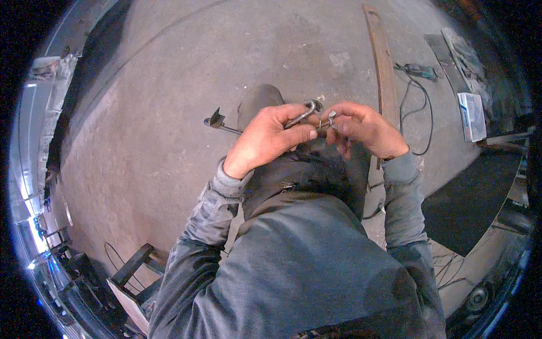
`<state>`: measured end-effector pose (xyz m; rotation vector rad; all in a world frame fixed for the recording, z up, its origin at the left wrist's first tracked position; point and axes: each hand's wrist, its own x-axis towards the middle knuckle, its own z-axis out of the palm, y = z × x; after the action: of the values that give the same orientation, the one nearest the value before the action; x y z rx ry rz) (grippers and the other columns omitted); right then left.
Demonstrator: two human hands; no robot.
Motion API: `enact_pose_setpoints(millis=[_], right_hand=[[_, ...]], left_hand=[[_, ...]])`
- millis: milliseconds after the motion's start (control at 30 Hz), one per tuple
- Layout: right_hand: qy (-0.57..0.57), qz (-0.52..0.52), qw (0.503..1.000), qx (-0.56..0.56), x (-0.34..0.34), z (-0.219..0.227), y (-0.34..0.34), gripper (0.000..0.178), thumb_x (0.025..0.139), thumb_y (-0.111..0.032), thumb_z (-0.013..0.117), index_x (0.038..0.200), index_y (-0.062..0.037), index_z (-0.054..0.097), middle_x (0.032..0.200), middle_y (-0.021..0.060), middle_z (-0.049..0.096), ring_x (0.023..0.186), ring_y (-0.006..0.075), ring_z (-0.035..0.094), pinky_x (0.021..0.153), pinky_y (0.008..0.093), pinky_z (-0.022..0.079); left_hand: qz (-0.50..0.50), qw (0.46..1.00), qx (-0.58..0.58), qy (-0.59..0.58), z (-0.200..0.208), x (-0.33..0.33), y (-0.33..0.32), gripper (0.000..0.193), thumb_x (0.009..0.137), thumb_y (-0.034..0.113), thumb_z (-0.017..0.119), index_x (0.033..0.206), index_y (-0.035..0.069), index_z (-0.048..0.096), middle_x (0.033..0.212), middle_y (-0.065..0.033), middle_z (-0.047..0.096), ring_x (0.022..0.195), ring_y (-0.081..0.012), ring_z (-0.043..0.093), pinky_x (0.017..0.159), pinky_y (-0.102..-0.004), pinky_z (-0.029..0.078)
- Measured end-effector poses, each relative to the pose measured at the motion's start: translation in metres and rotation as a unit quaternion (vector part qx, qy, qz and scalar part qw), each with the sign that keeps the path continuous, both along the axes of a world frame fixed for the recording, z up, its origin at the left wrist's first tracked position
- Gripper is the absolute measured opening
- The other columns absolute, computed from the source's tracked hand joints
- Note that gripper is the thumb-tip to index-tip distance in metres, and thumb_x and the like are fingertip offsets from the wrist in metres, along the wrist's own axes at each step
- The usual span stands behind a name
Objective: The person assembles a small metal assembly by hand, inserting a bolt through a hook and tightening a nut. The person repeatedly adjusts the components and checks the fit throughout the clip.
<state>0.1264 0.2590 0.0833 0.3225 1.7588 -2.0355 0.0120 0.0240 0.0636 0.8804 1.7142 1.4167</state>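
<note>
My left hand point(262, 138) is closed around a bent metal rod point(302, 116), with the thumb stretched along its near side. The rod's rounded, hooked end shows just past my fingertips. To the left of that hand a thin bar with a dark angled bracket point(215, 119) sticks out; whether it joins the rod is hidden by my hand. My right hand point(364, 127) is closed, its fingers pinching a small shiny metal clamp-like piece point(331, 115) close to the left thumb. Both hands are above my lap, their fingertips nearly meeting.
A long wooden plank point(384, 73) lies on the concrete floor point(186, 68) at the right. Beyond it are a corded power tool point(420, 71) with a looping cable and a white-blue box point(472, 117). A dark mat point(477, 198) lies nearer. A stool-like frame point(138, 268) stands at lower left.
</note>
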Motion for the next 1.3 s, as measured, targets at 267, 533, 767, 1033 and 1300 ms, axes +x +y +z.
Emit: enact_pose_setpoints(millis=[267,533,767,1033,1300], right_hand=[[0.167,-0.078,0.983,0.017,0.0,-0.026,0.002,0.03,0.093,-0.009,0.066,0.123,-0.0038,0.064,0.107,0.0048,0.07,0.091,0.0143,0.067,0.082,0.0302,0.056],[0.111,-0.056,0.992,0.035,-0.001,-0.012,-0.025,0.033,0.088,-0.01,0.076,0.119,-0.0045,0.064,0.105,0.002,0.07,0.092,0.0114,0.065,0.081,0.0276,0.054],[0.151,-0.039,0.983,0.1,0.002,-0.009,-0.016,0.03,0.089,-0.007,0.075,0.116,-0.005,0.063,0.098,0.0015,0.068,0.091,0.0094,0.063,0.078,0.0251,0.052],[0.057,-0.065,0.993,0.084,0.005,0.001,-0.019,0.027,0.092,-0.003,0.068,0.118,-0.0057,0.061,0.099,0.0033,0.067,0.09,0.0119,0.062,0.078,0.0277,0.051],[0.185,-0.11,0.974,0.064,0.003,-0.018,-0.016,0.019,0.095,-0.014,0.061,0.109,-0.002,0.064,0.101,0.0093,0.065,0.082,0.0162,0.063,0.073,0.0306,0.053]], left_hand=[[-0.029,0.994,-0.02,-0.106,0.021,0.001,0.001,0.021,0.094,0.016,0.071,0.11,0.002,0.07,0.079,0.0035,0.062,0.067,-0.006,0.054,0.061,-0.0232,0.045],[-0.005,0.996,-0.029,-0.087,0.016,0.001,0.002,0.019,0.094,0.016,0.071,0.107,0.003,0.069,0.082,0.0025,0.064,0.071,-0.0066,0.058,0.065,-0.0243,0.047],[-0.04,0.995,-0.008,-0.092,0.016,0.002,0.006,0.016,0.098,0.014,0.066,0.109,0.002,0.068,0.087,0.0014,0.065,0.079,-0.0073,0.06,0.073,-0.0249,0.048],[-0.046,0.994,-0.049,0.081,0.008,0.001,-0.003,0.026,0.097,0.015,0.067,0.119,0.003,0.066,0.101,-0.0043,0.068,0.094,-0.0144,0.062,0.083,-0.0322,0.051],[-0.05,0.994,0.066,-0.072,-0.018,0.003,-0.003,0.022,0.101,0.021,0.061,0.117,0.005,0.062,0.084,-0.0019,0.06,0.076,-0.0106,0.056,0.068,-0.0308,0.049]])
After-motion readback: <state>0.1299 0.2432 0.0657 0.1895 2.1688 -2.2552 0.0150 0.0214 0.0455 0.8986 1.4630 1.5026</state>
